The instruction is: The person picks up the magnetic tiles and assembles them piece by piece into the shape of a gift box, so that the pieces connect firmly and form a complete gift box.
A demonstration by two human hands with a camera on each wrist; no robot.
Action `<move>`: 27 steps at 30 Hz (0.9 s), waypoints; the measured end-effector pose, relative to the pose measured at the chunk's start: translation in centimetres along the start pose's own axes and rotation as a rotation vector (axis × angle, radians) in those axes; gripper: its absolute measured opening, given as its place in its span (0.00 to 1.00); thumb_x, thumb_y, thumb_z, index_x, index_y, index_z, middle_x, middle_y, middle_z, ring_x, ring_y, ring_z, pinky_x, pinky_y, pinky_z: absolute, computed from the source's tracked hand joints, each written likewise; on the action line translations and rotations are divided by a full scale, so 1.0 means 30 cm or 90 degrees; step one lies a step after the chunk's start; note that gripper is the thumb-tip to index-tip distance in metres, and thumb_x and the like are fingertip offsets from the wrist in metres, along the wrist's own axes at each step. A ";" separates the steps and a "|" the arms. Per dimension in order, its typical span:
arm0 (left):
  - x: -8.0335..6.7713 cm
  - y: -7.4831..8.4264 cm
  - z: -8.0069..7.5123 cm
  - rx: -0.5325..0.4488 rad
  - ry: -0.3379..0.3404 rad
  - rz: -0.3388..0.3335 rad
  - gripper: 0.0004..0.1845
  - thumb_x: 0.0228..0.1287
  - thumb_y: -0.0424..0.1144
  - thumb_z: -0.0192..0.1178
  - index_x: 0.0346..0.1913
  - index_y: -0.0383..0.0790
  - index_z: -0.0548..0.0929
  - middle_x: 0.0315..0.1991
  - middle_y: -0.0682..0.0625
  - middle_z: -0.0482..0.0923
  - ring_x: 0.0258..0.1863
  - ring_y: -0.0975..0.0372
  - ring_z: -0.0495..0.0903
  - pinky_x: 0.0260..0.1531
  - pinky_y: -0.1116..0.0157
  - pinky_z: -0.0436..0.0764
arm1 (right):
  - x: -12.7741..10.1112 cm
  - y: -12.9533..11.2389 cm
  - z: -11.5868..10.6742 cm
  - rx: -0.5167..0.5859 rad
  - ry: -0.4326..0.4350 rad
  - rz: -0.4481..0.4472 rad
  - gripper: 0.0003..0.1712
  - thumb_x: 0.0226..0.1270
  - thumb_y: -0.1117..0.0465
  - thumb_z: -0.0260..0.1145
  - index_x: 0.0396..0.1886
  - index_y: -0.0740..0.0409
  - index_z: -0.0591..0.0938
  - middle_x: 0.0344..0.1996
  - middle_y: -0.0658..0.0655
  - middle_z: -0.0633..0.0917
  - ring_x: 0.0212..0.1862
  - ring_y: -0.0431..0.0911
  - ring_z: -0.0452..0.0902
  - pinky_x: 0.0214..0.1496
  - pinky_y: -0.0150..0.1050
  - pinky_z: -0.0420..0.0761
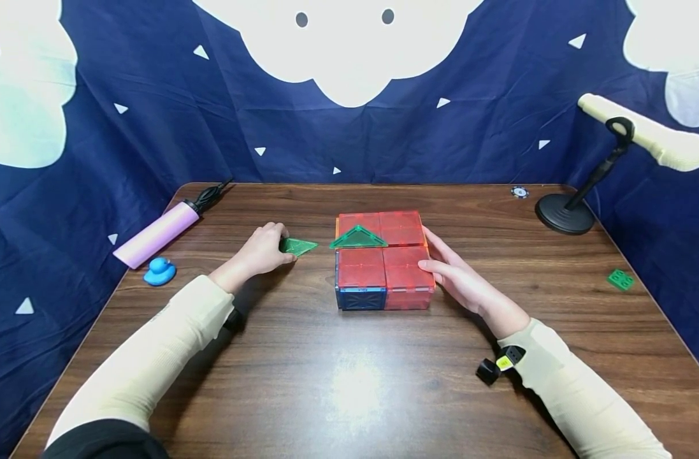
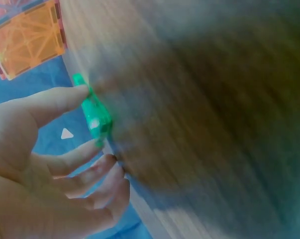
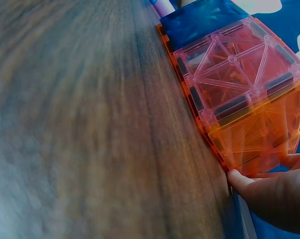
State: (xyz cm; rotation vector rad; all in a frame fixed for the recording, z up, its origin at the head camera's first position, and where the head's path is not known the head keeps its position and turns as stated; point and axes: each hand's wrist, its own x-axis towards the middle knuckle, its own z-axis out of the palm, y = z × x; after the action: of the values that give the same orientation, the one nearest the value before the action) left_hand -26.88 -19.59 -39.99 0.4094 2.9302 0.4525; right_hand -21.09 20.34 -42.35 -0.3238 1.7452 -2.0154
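Left hand [image 1: 262,250] sits on the table [image 1: 349,382], left of centre, fingers curled over the near-left end of a small green triangle tile [image 1: 299,246]. In the left wrist view the thumb and a fingertip [image 2: 65,97] pinch that tile edge-on; the frame is badly motion-blurred, so the tile's shape and exact tilt can't be read there. From the head view it looks flat or nearly flat on the wood, its tip pointing right toward the block.

The block [image 1: 383,260] is a low box of see-through tiles at table centre: four red squares on top, a blue panel on the near-left side, a red one on the near-right. A second green triangle [image 1: 358,238] lies on its top, left half, overhanging the left edge slightly. Whether it lies flat or stands up is unclear.

Right hand [image 1: 453,271] lies against the block's right side, fingers straight and close together, fingertips on the top edge. The right wrist view shows only a fingertip [image 3: 242,180] touching the bottom corner of an orange side panel; the rest of the hand is cut off, and the wood is blurred.

Around it: pink pump [image 1: 160,232] and blue duck [image 1: 159,271] on the far left, black stand [image 1: 567,212] with a cream bar on the far right, small green brick [image 1: 620,279] near the right edge, and a round chip [image 1: 519,192] at the far edge, markings too small to read.
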 end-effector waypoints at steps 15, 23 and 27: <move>0.007 -0.014 -0.011 -0.276 0.045 -0.045 0.11 0.61 0.25 0.68 0.46 0.32 0.81 0.38 0.42 0.82 0.39 0.53 0.78 0.39 0.59 0.76 | 0.001 0.004 -0.001 0.004 -0.003 -0.004 0.45 0.78 0.62 0.57 0.85 0.40 0.45 0.80 0.55 0.52 0.76 0.51 0.54 0.64 0.33 0.72; 0.049 0.068 -0.103 -0.268 0.162 0.042 0.07 0.61 0.30 0.69 0.42 0.37 0.84 0.38 0.43 0.86 0.41 0.52 0.84 0.47 0.53 0.78 | -0.009 0.006 0.005 -0.007 0.001 -0.008 0.44 0.78 0.61 0.57 0.85 0.41 0.46 0.80 0.55 0.53 0.75 0.51 0.56 0.64 0.32 0.72; 0.077 0.178 -0.168 -0.269 0.226 0.100 0.06 0.61 0.31 0.68 0.40 0.37 0.85 0.38 0.45 0.87 0.40 0.54 0.86 0.47 0.55 0.80 | -0.021 0.007 0.009 -0.021 0.003 -0.009 0.44 0.78 0.61 0.57 0.85 0.42 0.45 0.80 0.55 0.52 0.76 0.52 0.54 0.65 0.32 0.70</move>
State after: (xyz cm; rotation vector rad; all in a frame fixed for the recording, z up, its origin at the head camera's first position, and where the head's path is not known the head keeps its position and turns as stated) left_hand -28.73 -15.39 -33.78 0.5474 3.0121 1.2526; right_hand -20.39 20.38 -42.44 -0.3424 1.7854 -2.0004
